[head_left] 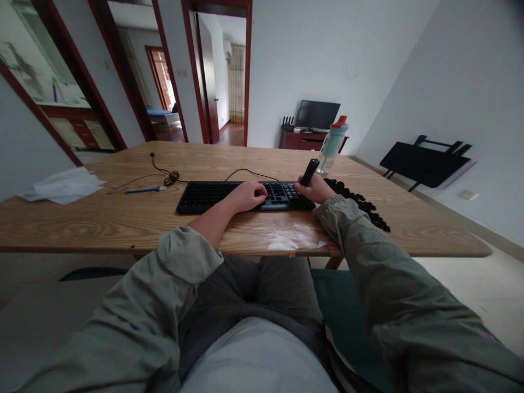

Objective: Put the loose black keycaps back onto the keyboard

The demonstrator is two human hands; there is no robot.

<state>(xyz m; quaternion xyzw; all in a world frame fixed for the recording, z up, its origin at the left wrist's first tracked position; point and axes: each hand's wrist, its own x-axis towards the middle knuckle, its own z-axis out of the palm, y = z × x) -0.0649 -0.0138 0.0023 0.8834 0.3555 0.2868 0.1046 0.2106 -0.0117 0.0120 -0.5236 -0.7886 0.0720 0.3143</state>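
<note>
A black keyboard (pixel 208 197) lies near the front edge of the wooden table. My left hand (pixel 246 196) rests over its middle, fingers curled in and thumb close to them; anything between the fingertips is too small to make out. Over the keyboard's right end, my right hand (pixel 316 189) is closed around a black cylindrical tool (pixel 310 171), held upright with a slight tilt. Its lower end is hidden by the hand. Beside the right wrist spreads a band of small black pieces (pixel 360 203), which look like loose keycaps. Lighter grey patches show on the keyboard's right part.
A clear bottle with a red lid (pixel 332 143) stands behind my right hand. Left of the keyboard lie a blue-handled brush (pixel 143 190), a coiled black cable (pixel 171 177) and crumpled white cloth or paper (pixel 65 185). The wooden table's (pixel 123 229) front edge is close to my lap.
</note>
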